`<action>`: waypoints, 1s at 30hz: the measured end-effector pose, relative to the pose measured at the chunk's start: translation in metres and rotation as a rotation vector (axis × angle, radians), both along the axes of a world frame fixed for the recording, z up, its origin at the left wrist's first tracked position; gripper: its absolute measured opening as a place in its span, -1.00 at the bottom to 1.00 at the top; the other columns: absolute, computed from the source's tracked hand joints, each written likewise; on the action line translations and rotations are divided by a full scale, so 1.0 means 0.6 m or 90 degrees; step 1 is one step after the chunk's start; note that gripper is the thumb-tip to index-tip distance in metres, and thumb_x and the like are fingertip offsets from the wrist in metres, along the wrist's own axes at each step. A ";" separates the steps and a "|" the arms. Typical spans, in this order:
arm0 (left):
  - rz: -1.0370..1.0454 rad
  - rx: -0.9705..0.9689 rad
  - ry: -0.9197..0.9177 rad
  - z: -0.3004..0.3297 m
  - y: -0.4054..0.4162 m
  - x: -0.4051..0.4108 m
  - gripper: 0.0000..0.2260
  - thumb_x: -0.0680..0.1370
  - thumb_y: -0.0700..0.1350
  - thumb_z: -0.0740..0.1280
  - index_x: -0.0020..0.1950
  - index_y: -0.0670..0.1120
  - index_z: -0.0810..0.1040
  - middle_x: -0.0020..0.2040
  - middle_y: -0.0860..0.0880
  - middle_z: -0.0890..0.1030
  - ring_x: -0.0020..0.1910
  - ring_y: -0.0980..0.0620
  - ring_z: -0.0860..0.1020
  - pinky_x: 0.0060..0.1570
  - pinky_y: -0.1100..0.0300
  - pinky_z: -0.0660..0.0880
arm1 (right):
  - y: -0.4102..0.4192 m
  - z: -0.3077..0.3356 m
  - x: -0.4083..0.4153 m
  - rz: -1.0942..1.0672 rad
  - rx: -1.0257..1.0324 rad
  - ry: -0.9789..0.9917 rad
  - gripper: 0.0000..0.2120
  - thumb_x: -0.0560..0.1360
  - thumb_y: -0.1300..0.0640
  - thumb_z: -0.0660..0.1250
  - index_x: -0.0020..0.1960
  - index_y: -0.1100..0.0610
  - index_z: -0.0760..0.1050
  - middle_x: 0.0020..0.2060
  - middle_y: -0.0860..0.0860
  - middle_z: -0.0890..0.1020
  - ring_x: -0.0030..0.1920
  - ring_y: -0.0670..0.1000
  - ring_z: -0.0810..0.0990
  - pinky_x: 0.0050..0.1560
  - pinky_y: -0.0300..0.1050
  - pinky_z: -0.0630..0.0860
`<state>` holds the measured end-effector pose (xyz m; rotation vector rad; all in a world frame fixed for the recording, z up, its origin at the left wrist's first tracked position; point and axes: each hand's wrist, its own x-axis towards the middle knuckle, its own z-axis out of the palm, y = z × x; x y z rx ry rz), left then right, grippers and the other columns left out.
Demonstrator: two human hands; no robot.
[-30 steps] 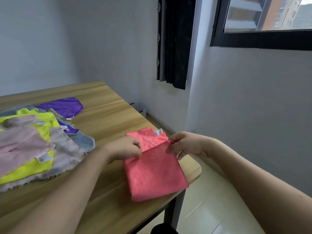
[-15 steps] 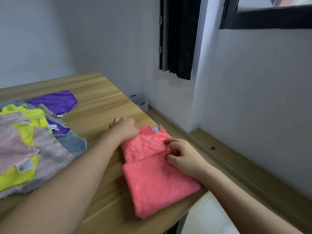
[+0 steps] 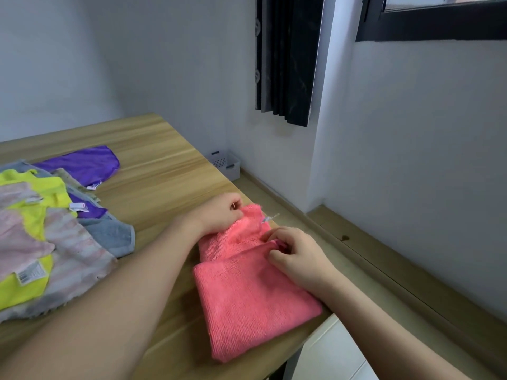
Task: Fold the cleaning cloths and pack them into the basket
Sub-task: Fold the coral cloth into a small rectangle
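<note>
Pink cloth (image 3: pixel 255 292) at counter (image 3: pixel 153 171) edge, approx. half folded: left hand (image 3: pixel 219 215) pinches far corner, right hand (image 3: pixel 295 256) pinches fold edge. Pile of unfolded cloths (image 3: pixel 52 237) left waiting. Basket (image 3: pixel 226 164) on floor; nothing visibly packed yet.

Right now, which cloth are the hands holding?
The pink cloth at the table's corner; both hands pinch it. The yellow, purple and grey ones lie untouched in the pile.

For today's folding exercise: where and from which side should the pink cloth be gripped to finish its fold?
Probably grip the pink cloth at its far edge by the white tag, from above. That single layer still lies uncovered beyond the folded edge, where both hands already work.
</note>
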<state>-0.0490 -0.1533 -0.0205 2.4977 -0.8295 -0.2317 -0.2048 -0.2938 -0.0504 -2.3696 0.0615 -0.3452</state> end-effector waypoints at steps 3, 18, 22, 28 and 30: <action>0.029 0.062 -0.022 -0.013 -0.006 0.001 -0.92 0.55 -0.07 0.30 -0.08 -0.07 0.49 -0.16 0.04 0.52 -0.15 0.00 0.48 -0.11 0.09 0.41 | -0.003 0.000 -0.004 -0.018 0.000 -0.007 -0.77 0.28 0.02 0.18 -0.25 0.17 0.49 -0.40 -0.02 0.45 -0.21 0.01 0.43 -0.14 -0.10 0.32; 0.112 0.192 -0.093 -0.038 0.017 -0.011 -0.50 0.58 0.28 0.09 0.18 -0.14 0.43 0.26 -0.17 0.42 0.29 -0.20 0.37 0.25 -0.05 0.34 | -0.024 0.057 -0.040 0.006 -0.208 0.207 -0.85 0.47 0.14 0.17 -0.26 0.06 0.44 -0.27 -0.01 0.55 -0.16 0.08 0.51 -0.20 -0.11 0.41; 0.116 0.173 -0.170 -0.026 0.024 -0.029 -0.59 0.55 0.29 0.14 0.17 -0.01 0.39 0.26 -0.04 0.35 0.29 -0.09 0.28 0.27 0.00 0.19 | -0.035 0.073 -0.042 0.031 -0.222 0.187 -0.85 0.46 0.17 0.26 -0.07 0.16 0.60 -0.10 0.05 0.58 -0.06 0.00 0.49 -0.07 -0.14 0.45; 0.008 -0.091 0.194 0.049 0.073 -0.109 -0.47 0.33 0.39 0.26 -0.05 -0.04 0.59 -0.11 0.06 0.58 -0.12 0.09 0.51 0.02 0.09 0.45 | -0.035 0.108 -0.037 0.045 -0.013 0.177 -0.87 0.45 0.20 0.33 -0.20 0.25 0.45 -0.37 -0.02 0.42 -0.36 -0.04 0.35 -0.33 -0.13 0.30; -0.057 -0.001 0.288 0.056 0.096 -0.137 -0.49 0.35 0.35 0.32 -0.04 -0.08 0.63 -0.14 0.09 0.61 -0.18 0.14 0.53 -0.06 0.19 0.43 | -0.033 0.120 -0.032 0.053 0.052 0.178 -0.91 0.45 0.23 0.34 -0.16 0.26 0.50 -0.34 0.01 0.48 -0.34 -0.03 0.43 -0.29 -0.10 0.41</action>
